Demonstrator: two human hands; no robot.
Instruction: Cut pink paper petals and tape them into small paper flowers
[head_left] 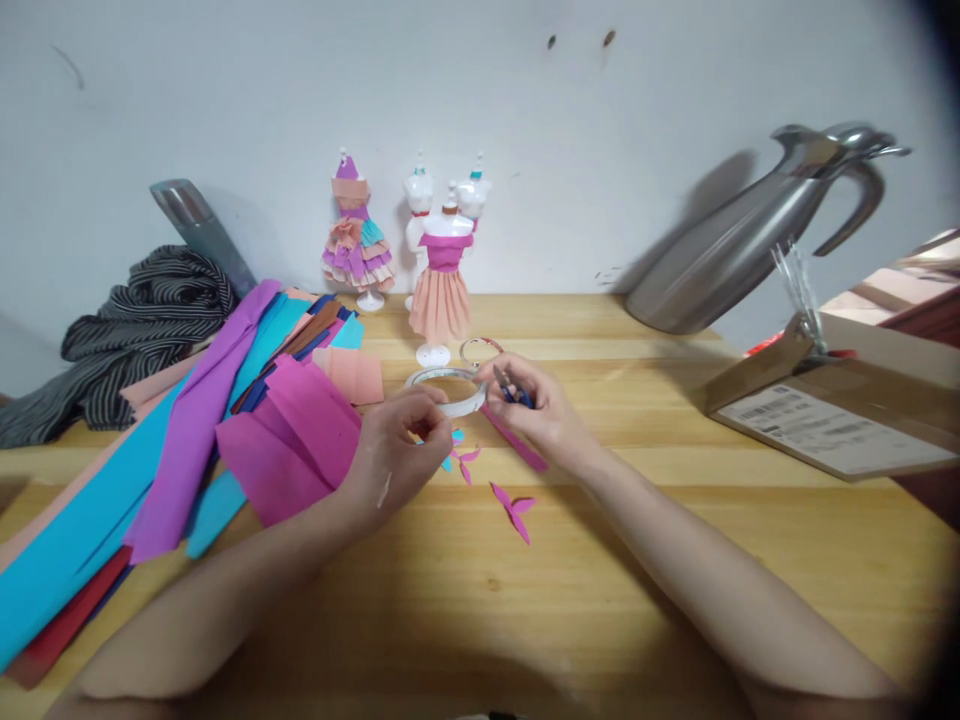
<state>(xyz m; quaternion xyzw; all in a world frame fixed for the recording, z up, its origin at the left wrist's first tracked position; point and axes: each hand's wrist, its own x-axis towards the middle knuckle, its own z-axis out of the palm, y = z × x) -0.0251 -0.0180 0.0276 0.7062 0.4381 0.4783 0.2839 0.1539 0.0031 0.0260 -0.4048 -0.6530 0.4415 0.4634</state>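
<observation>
A white ring-shaped roll of tape (466,404) is held up between my two hands. At its left side my left hand (397,450) is closed, thumb and forefinger pinched at the tape; the exact pinch point is hidden. A thin whitish strip sticks to the back of that hand. My right hand (544,405) grips the right side of the roll and also has small dark-blue-handled scissors (516,392) tucked in its fingers. Below lie a pink three-petal paper cutout (514,512), smaller pink and blue cutouts (466,462), and a pink paper strip (521,445) under my right hand.
Colourful crepe paper (176,440) is heaped at left, beside a striped cloth (150,320) and a grey bottle (202,230). Mini dress forms stand behind, one in a pink-and-peach dress (442,285). A steel jug (720,240) and cardboard box (840,400) are at right.
</observation>
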